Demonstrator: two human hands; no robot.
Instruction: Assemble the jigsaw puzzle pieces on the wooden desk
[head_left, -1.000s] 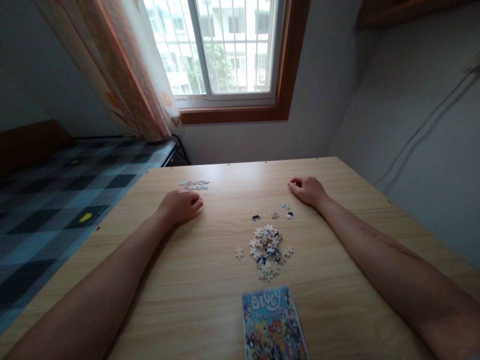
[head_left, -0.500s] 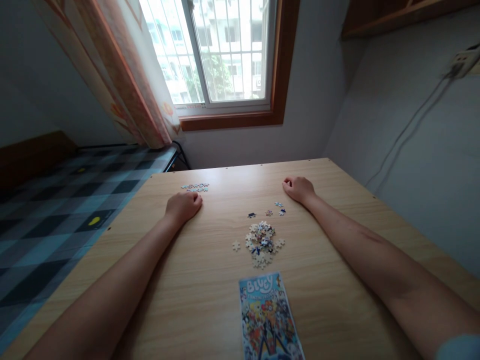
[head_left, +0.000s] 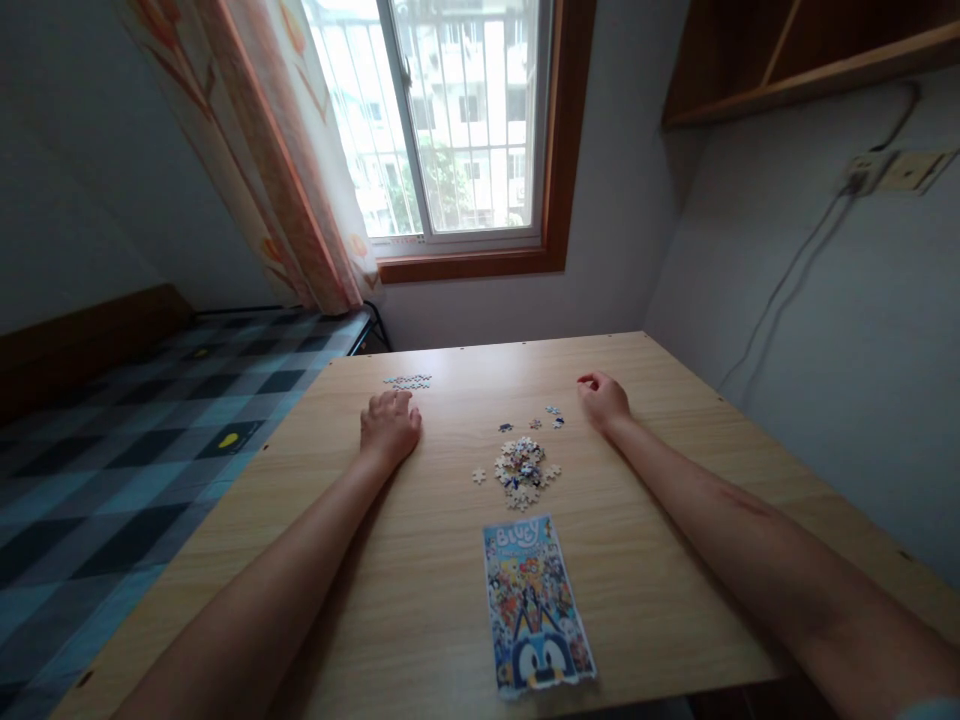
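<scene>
My left hand [head_left: 390,424] lies palm down on the table, thumb apart from the fingers, and grips nothing I can see. Just beyond its fingertips are joined strips of jigsaw puzzle pieces [head_left: 409,381]. On the right, my right hand [head_left: 603,402] rests on its side with fingers loosely curled in, and no piece shows in it. Between the hands, nearer me, sits a heap of loose puzzle pieces [head_left: 520,462], many with their pale backs up. A few single pieces [head_left: 535,424] lie between the heap and my right hand. One pale piece [head_left: 479,476] is left of the heap.
Closest to me on the wooden table [head_left: 420,590] is a Bluey picture sheet [head_left: 536,610]. A checked bed [head_left: 180,430] stands along the left side. Behind are a curtain [head_left: 300,200] and a barred window [head_left: 457,130]. A cable [head_left: 787,270] hangs down the right wall.
My left hand has gone from a loose fist to spread fingers. My right hand stays curled in nearly the same place. The view has tilted up and shows more of the picture sheet.
</scene>
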